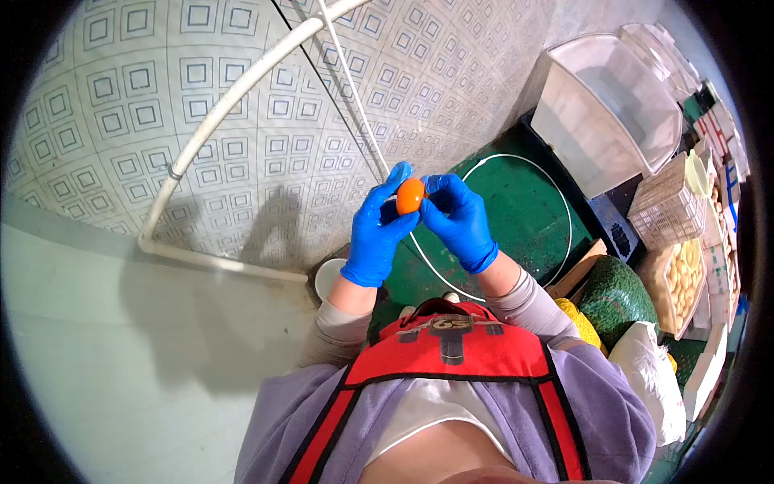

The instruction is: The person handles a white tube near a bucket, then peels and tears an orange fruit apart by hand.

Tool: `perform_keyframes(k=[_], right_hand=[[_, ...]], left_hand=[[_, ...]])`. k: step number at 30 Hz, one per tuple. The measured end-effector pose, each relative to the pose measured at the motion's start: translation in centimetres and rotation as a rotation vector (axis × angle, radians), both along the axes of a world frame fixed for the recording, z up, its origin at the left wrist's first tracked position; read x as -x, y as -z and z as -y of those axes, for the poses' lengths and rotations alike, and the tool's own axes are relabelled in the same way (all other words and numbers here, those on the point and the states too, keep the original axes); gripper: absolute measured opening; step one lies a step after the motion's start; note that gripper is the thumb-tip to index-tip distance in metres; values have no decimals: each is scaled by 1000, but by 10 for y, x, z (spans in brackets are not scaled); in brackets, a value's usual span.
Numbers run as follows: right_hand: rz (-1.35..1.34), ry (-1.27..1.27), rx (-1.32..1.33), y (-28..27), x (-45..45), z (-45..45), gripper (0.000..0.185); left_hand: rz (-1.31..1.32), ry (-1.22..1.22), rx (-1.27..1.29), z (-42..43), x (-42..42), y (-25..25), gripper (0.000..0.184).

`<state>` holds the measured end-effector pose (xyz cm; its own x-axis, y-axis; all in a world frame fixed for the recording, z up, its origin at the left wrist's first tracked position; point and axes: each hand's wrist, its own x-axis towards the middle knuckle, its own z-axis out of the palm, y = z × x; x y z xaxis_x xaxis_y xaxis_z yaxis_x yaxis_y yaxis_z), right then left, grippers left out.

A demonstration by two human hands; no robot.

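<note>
A small, shiny orange round object [410, 196] is held up between my two blue-gloved hands, in front of the red apron [451, 347]. My left hand [379, 230] has its thumb and fingers wrapped round the object's left side. On the right side, my right hand [459, 222] touches the object with its fingertips, the fingers bent together. The glove fingers cover part of the object's lower and side edges.
A tiled wall [234, 89] with a white pipe [201, 137] stands ahead. A white hose [564, 194] loops over the green floor [516, 202]. At right are a large white tub [580, 121], a basket [667, 202], a crate of yellowish items [684, 278] and sacks [617, 298].
</note>
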<state>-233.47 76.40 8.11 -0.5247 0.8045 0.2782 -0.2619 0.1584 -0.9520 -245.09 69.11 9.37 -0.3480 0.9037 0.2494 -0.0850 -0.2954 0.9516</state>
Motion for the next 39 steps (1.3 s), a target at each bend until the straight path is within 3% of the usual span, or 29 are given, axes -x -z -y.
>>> perform_keyframes(k=[24, 26, 29, 35, 39], right_hand=[[121, 116, -3, 20, 15, -15, 18], [132, 120, -7, 19, 14, -16, 18], [110, 95, 30, 16, 14, -16, 17], [62, 69, 78, 13, 13, -16, 17], [78, 4, 95, 17, 10, -21, 18]], left_hand=[[58, -24, 89, -12, 7, 13, 52], [90, -11, 122, -12, 7, 11, 44], [123, -13, 109, -16, 9, 20, 53], [233, 28, 85, -19, 10, 26, 50], [153, 33, 82, -18, 11, 28, 49]])
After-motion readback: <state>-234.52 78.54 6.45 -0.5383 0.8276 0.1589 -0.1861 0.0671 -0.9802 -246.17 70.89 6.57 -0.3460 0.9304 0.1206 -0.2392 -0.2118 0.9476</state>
